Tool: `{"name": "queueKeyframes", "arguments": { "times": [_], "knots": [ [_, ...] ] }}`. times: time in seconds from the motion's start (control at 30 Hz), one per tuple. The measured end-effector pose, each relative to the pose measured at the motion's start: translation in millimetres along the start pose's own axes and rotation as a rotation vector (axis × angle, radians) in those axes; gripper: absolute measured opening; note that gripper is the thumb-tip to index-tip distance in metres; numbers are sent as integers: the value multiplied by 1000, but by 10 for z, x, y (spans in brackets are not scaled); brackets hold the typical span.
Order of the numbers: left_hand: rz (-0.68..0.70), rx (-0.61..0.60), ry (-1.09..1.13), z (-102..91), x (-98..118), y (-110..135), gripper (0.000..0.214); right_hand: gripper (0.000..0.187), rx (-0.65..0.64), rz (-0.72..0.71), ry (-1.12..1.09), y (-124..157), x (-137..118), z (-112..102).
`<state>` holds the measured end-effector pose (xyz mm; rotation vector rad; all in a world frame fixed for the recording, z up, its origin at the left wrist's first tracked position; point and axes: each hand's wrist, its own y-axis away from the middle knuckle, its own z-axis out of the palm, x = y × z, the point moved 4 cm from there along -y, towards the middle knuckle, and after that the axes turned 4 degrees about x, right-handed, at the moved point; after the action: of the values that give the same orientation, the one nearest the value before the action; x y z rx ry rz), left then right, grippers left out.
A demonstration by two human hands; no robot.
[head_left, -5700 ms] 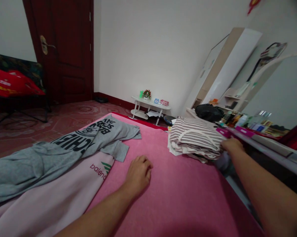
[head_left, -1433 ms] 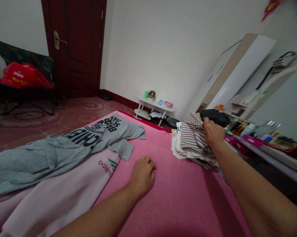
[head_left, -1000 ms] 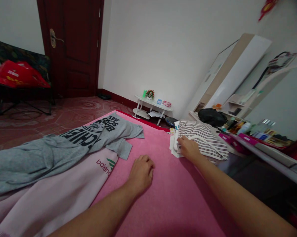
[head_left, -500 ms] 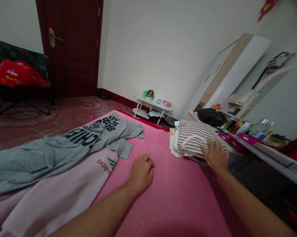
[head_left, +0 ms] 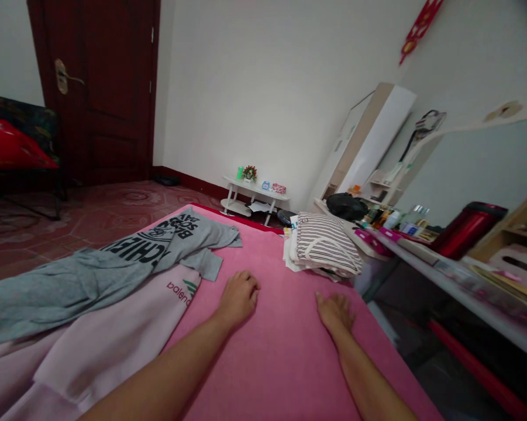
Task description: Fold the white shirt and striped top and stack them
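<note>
My left hand (head_left: 239, 298) rests on the pink bed cover (head_left: 285, 362) with loosely bent fingers and holds nothing. To its left lie a grey T-shirt (head_left: 127, 257) with black lettering and, partly under it, a pale pink garment (head_left: 114, 345) with a green and dark red print. My right hand (head_left: 337, 311) is low over the cover, thumb and fingers apart, a little blurred; nothing is in it. Just beyond it sits a stack of folded clothes with a brown-and-white striped garment (head_left: 327, 242) on top, apart from the hand.
A dressing table (head_left: 447, 275) with bottles, a red flask (head_left: 469, 229) and a mirror runs along the right side. Past the bed's far edge stands a small white table (head_left: 254, 190). A chair with a red bag (head_left: 15, 146) is at the left, near a dark red door (head_left: 100, 88).
My right hand has come off the striped garment and moved down toward me over the bed cover. My left hand stays beside the grey T-shirt. The camera has turned right.
</note>
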<state>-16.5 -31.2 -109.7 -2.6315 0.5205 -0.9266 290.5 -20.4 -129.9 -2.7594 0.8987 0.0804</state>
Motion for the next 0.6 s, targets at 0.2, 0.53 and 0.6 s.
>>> {"name": "queueKeyframes", "arguments": {
  "times": [0.2,0.53,0.6],
  "knots": [
    [104,22,-189,-5,124,152,25,66,-72,-214,73,572,-80,-40],
    [145,-232,-314,-73,227,697,61,60,16,-336,9,844,25,-117],
    [261,-315,-319,-248,232,747,61,60,26,-351,-12,799,57,-99]
  ]
}}
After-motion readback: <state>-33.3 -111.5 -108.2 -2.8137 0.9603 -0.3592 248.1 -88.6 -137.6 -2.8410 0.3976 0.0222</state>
